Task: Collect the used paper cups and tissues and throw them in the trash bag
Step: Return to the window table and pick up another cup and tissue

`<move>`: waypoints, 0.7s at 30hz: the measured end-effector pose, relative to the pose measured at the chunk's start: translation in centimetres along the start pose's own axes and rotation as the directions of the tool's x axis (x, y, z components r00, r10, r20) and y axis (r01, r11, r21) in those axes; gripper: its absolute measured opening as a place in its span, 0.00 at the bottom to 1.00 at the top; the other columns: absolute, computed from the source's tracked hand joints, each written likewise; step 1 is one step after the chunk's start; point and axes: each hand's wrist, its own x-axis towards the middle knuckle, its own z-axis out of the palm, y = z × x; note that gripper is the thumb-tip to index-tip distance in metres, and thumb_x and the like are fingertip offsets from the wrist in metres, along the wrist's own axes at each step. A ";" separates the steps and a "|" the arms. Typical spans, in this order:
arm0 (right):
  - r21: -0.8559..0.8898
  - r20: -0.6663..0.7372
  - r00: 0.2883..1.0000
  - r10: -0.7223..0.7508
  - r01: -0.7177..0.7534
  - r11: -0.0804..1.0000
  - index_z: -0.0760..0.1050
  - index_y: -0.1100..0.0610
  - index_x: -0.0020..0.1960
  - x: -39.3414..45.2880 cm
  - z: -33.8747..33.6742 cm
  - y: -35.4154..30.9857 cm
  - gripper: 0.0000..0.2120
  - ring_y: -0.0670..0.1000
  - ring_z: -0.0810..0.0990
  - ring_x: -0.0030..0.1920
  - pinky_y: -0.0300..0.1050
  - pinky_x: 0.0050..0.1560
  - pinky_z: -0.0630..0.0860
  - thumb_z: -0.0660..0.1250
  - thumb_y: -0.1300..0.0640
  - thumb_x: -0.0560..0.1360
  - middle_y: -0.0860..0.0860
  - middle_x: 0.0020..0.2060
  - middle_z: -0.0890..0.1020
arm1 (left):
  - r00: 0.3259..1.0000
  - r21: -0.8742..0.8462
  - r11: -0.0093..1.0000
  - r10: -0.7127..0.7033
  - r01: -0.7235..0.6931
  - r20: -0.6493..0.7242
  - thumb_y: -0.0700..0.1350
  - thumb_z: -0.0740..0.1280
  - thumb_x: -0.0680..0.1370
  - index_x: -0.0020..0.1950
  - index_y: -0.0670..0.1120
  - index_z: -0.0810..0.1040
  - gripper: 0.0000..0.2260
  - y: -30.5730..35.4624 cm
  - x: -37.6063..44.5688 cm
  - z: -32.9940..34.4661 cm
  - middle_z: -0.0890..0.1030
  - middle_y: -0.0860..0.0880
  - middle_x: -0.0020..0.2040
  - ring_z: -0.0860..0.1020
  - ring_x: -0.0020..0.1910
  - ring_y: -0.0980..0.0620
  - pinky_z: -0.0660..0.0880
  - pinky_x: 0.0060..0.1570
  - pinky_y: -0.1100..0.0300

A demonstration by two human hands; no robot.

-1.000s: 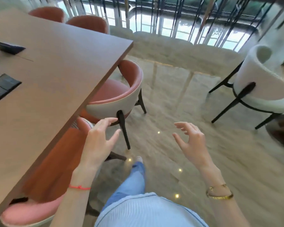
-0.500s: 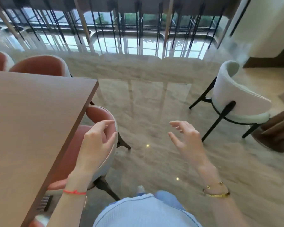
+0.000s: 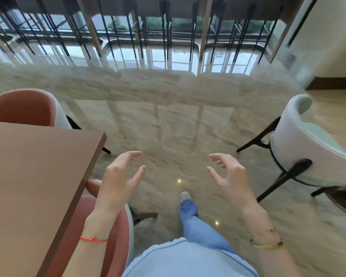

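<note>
- Head view: I see the wooden table [image 3: 34, 176] at left, its sharp corner close beside my left hand [image 3: 116, 182]; a pink chair [image 3: 100, 232] is tucked under it below my forearm, another pink chair [image 3: 22, 108] beyond.
- A white chair [image 3: 312, 148] with black legs stands right of my right hand [image 3: 232, 180].
- Glossy marble floor [image 3: 168, 126] lies open ahead up to the window bars [image 3: 140, 33].
- Both hands hover with fingers spread, holding nothing.
- I can't see any cups, tissues or trash bag.

Left hand [image 3: 116, 180] and right hand [image 3: 230, 178], fingers loosely spread, empty, above glossy floor [image 3: 168, 124] beside wooden table [image 3: 32, 176].
</note>
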 end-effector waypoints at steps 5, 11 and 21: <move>-0.025 0.030 0.996 -0.090 0.091 0.996 0.78 0.56 0.56 15.1 0.4 1.0 0.13 0.50 0.78 0.50 0.45 0.56 0.74 0.73 0.61 0.72 0.49 0.49 0.81 | 0.997 0.008 0.999 -0.036 0.037 -0.071 0.44 0.72 0.75 0.62 0.48 0.79 0.15 -0.1 12.3 1.6 0.80 0.55 0.55 0.75 0.55 0.63 0.64 0.56 0.79; -0.005 0.089 0.984 -0.154 0.155 0.988 0.76 0.51 0.58 30.8 1.9 0.8 0.14 0.44 0.76 0.52 0.35 0.55 0.70 0.72 0.56 0.73 0.45 0.51 0.80 | 0.986 0.014 0.994 -0.104 0.107 -0.129 0.43 0.72 0.75 0.62 0.46 0.78 0.15 -1.3 24.6 2.0 0.80 0.54 0.56 0.75 0.56 0.61 0.62 0.56 0.79; 0.030 0.150 0.972 -0.179 0.177 0.984 0.77 0.51 0.57 52.4 9.8 1.0 0.13 0.45 0.77 0.51 0.45 0.55 0.75 0.72 0.57 0.73 0.43 0.50 0.79 | 0.976 0.038 0.987 -0.147 0.155 -0.161 0.42 0.73 0.74 0.61 0.46 0.79 0.15 -8.8 45.1 3.0 0.80 0.54 0.54 0.77 0.55 0.59 0.65 0.57 0.76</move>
